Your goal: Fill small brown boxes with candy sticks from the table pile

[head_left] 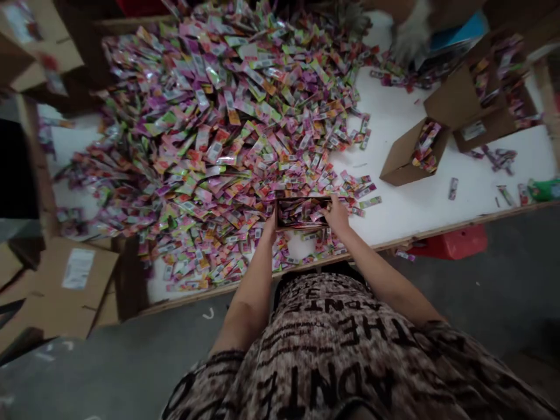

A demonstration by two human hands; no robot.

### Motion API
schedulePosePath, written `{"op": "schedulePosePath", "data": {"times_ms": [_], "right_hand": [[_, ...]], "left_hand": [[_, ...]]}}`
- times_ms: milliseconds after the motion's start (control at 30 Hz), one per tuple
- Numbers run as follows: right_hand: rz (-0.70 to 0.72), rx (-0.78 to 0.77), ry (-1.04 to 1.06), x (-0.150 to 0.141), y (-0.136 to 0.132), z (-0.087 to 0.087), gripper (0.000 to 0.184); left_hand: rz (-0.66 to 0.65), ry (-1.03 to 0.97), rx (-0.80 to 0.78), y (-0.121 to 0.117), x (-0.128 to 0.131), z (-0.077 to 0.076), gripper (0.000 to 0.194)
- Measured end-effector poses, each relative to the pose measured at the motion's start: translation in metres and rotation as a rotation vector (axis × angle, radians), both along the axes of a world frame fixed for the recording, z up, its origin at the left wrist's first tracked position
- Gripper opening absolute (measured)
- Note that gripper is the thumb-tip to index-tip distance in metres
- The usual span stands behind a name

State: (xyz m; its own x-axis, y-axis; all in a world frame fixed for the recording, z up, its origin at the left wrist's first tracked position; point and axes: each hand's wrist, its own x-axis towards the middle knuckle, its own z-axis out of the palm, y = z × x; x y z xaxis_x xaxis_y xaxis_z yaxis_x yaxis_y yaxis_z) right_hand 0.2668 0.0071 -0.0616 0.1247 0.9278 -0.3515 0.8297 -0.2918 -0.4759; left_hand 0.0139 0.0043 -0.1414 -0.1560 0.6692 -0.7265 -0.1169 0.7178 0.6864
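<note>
Two bare hands hold a small, narrow, open-topped brown cardboard box [303,228] at the centre of the frame, near the front edge of a white-topped counter with a wooden rim [371,224]. Colourful printed sachets lie inside it. The left hand [269,228] is against the box's left end; its fingers are mostly hidden, so I cannot tell how far its grip is closed. The right hand [338,217] has its grip curled over the right end, fingertips inside the rim by the sachets.

A large heap of pink, purple and green sachets [219,111] spreads from the upper left to the centre. Right of centre stands a tilted brown carton with sachets at its mouth [399,156]. At the upper right is a co-worker's pale gloved hand [411,38], blurred, near a blue object [459,32]. At the lower left are brown cartons, one with a white label [52,297].
</note>
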Motion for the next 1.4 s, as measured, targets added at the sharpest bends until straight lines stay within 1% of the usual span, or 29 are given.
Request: {"op": "schedulePosePath", "data": {"times_ms": [67, 167, 233, 300, 333, 400, 433, 500, 567, 600, 633, 667, 700, 733, 767, 800, 867, 933, 1033, 1100, 1133, 1167, 1200, 1233, 1267, 1300, 1367, 1400], "right_hand": [[-0.017, -0.011, 0.057, 0.014, 0.004, -0.002, 0.057], [-0.064, 0.027, 0.221, 0.045, 0.002, -0.003, 0.053], [-0.146, 0.080, 0.312, 0.069, -0.009, -0.001, 0.053], [-0.259, 0.132, 0.350, 0.099, -0.030, 0.004, 0.053], [-0.321, 0.157, 0.347, 0.119, -0.045, 0.009, 0.052], [-0.472, 0.226, 0.305, 0.167, -0.080, 0.019, 0.048], [-0.565, 0.271, 0.276, 0.195, -0.099, 0.024, 0.047], [-0.777, 0.363, 0.212, 0.256, -0.136, 0.032, 0.047], [-0.996, 0.400, 0.136, 0.315, -0.161, 0.034, 0.048], [-1.093, 0.390, 0.091, 0.341, -0.167, 0.033, 0.046], [-1.172, 0.371, 0.045, 0.364, -0.166, 0.031, 0.043], [-1.228, 0.351, 0.008, 0.383, -0.160, 0.027, 0.039], [-1.258, 0.337, -0.014, 0.399, -0.148, 0.023, 0.035], [-1.265, 0.332, -0.025, 0.411, -0.130, 0.017, 0.032], [-1.252, 0.331, -0.023, 0.419, -0.109, 0.011, 0.030], [-1.226, 0.328, -0.015, 0.425, -0.084, 0.004, 0.029], [-1.163, 0.307, 0.025, 0.428, -0.027, -0.009, 0.029], [-1.099, 0.275, 0.108, 0.424, 0.033, -0.018, 0.032], [-0.965, 0.246, 0.316, 0.412, 0.116, -0.017, 0.044], [-0.851, 0.245, 0.496, 0.404, 0.154, -0.013, 0.054], [-0.818, 0.255, 0.559, 0.399, 0.165, -0.013, 0.057], [-0.804, 0.264, 0.579, 0.391, 0.170, -0.015, 0.059], [-0.793, 0.257, 0.550, 0.379, 0.169, -0.019, 0.060], [-0.758, 0.228, 0.477, 0.364, 0.161, -0.026, 0.062], [-0.674, 0.174, 0.379, 0.344, 0.148, -0.033, 0.066], [-0.536, 0.095, 0.279, 0.320, 0.130, -0.041, 0.072], [-0.164, -0.099, 0.116, 0.266, 0.087, -0.056, 0.089], [0.021, -0.180, 0.050, 0.240, 0.065, -0.063, 0.097]], "left_hand": [[0.062, -0.044, -0.024, 0.001, 0.000, 0.000, 0.054], [0.129, -0.156, 0.046, 0.003, 0.009, 0.001, 0.052], [0.111, -0.280, 0.078, 0.006, 0.026, 0.004, 0.055], [0.054, -0.398, 0.070, 0.011, 0.057, 0.010, 0.059], [0.017, -0.439, 0.056, 0.015, 0.079, 0.014, 0.060], [-0.090, -0.500, 0.026, 0.023, 0.140, 0.022, 0.061], [-0.165, -0.528, 0.011, 0.028, 0.176, 0.027, 0.060], [-0.334, -0.588, -0.047, 0.036, 0.259, 0.033, 0.057], [-0.512, -0.627, -0.158, 0.043, 0.340, 0.037, 0.050], [-0.565, -0.604, -0.212, 0.047, 0.377, 0.037, 0.048], [-0.597, -0.572, -0.255, 0.051, 0.408, 0.037, 0.046], [-0.605, -0.531, -0.281, 0.054, 0.432, 0.035, 0.044], [-0.599, -0.491, -0.290, 0.058, 0.450, 0.032, 0.043], [-0.590, -0.456, -0.286, 0.061, 0.460, 0.029, 0.042], [-0.582, -0.424, -0.274, 0.064, 0.464, 0.024, 0.042], [-0.573, -0.380, -0.258, 0.067, 0.461, 0.019, 0.043], [-0.546, -0.265, -0.223, 0.073, 0.439, 0.008, 0.047], [-0.507, -0.153, -0.190, 0.077, 0.405, 0.001, 0.048], [-0.429, -0.059, -0.141, 0.082, 0.347, -0.002, 0.046], [-0.357, -0.017, -0.110, 0.087, 0.313, 0.000, 0.052], [-0.306, -0.004, -0.093, 0.090, 0.299, 0.001, 0.056], [-0.249, -0.001, -0.077, 0.094, 0.287, 0.003, 0.061], [-0.192, -0.007, -0.061, 0.097, 0.278, 0.004, 0.063], [-0.147, -0.017, -0.046, 0.100, 0.270, 0.006, 0.064], [-0.134, -0.018, -0.034, 0.102, 0.263, 0.007, 0.063], [-0.151, -0.002, -0.029, 0.101, 0.259, 0.008, 0.059], [-0.222, 0.065, -0.042, 0.092, 0.254, 0.011, 0.053], [-0.261, 0.117, -0.043, 0.084, 0.253, 0.013, 0.051]]}}
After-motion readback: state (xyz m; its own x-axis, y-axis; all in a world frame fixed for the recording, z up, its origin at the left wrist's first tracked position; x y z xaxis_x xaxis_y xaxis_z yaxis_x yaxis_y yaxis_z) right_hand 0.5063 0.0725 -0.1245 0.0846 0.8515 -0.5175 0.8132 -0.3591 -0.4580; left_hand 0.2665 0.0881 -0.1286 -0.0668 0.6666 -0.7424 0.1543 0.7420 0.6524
